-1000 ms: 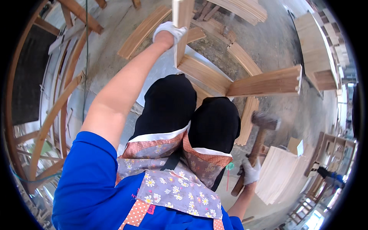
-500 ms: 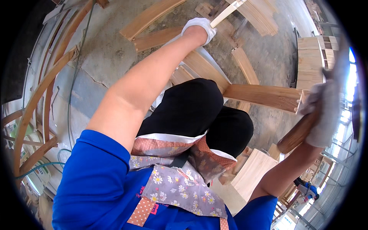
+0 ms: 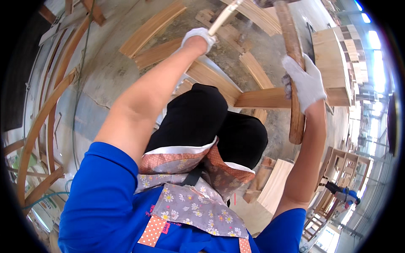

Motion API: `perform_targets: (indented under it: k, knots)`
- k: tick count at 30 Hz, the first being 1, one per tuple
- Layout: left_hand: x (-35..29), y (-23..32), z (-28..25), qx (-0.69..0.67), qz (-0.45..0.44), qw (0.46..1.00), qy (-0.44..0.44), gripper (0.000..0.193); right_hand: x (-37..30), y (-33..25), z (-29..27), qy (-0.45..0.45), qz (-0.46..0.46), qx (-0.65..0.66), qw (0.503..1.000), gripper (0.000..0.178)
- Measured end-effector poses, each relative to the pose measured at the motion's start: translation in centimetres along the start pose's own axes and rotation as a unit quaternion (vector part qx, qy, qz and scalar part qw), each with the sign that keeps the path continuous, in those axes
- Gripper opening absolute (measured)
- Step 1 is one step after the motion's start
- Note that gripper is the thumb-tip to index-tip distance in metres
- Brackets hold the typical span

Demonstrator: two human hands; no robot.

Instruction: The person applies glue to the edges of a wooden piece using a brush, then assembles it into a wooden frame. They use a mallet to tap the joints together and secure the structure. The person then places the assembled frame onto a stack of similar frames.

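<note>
My left hand (image 3: 197, 40), in a white glove, is closed round the lower end of a pale wooden strip (image 3: 224, 17), which slants up and to the right. My right hand (image 3: 306, 80), also gloved, grips the thick wooden handle of a hammer (image 3: 297, 122). Its dark head is partly cut off by the top edge, to the right of the strip's upper end. Beyond my knees stands a wooden frame with a broad board (image 3: 213, 78) joined at a corner to a rail (image 3: 260, 98). My right hand and the handle hide the rail's far end.
Curved wooden pieces (image 3: 154, 25) lie on the concrete floor ahead. A stack of pale boards (image 3: 331, 63) stands at the right, with another pale board (image 3: 275, 185) near my right elbow. Bent wooden frames (image 3: 40, 109) and a hose (image 3: 80, 97) are at the left. A person (image 3: 346, 195) is far off right.
My right hand has swung the hammer from the far right in toward the middle, raising its head near the strip. The left hand still holds the strip; the view has shifted slightly.
</note>
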State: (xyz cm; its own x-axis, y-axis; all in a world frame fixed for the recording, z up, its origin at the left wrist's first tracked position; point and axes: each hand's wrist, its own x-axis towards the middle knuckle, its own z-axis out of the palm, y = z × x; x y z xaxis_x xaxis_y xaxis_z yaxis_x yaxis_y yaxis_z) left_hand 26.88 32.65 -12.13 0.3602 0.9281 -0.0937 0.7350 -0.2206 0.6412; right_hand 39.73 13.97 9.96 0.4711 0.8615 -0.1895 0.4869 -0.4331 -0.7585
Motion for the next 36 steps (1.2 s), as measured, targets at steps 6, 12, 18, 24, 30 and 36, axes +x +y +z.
perform_targets:
  k: [6, 12, 18, 24, 30, 36]
  knots:
    - [-0.9, -4.0, 0.0, 0.017, 0.087, 0.972, -0.22, 0.054, -7.6, 0.9, -7.9, 0.207, -0.015, 0.064, 0.976, 0.04]
    - [-11.1, 21.2, -0.5, 0.064, 0.203, 0.945, -0.249, 0.104, -12.8, 7.6, -14.8, 0.312, 0.037, 0.102, 0.944, 0.03]
    - [-10.8, 26.3, 13.5, 0.016, 0.245, 0.963, -0.11, 0.108, -12.9, 13.5, -13.0, 0.244, 0.182, 0.085, 0.949, 0.031]
    - [-7.5, 25.3, 17.1, -0.007, 0.234, 0.969, -0.079, 0.065, -14.3, 10.4, -16.5, 0.364, 0.086, -0.136, 0.917, 0.038]
    - [-9.7, 25.4, 17.3, -0.052, 0.261, 0.964, -0.028, 0.05, -12.9, 16.7, -19.8, 0.371, 0.012, -0.207, 0.905, 0.027]
    - [-8.7, 24.7, 16.7, -0.035, 0.194, 0.979, -0.052, 0.049, -9.4, 11.9, -14.8, 0.165, 0.193, -0.15, 0.956, 0.048]
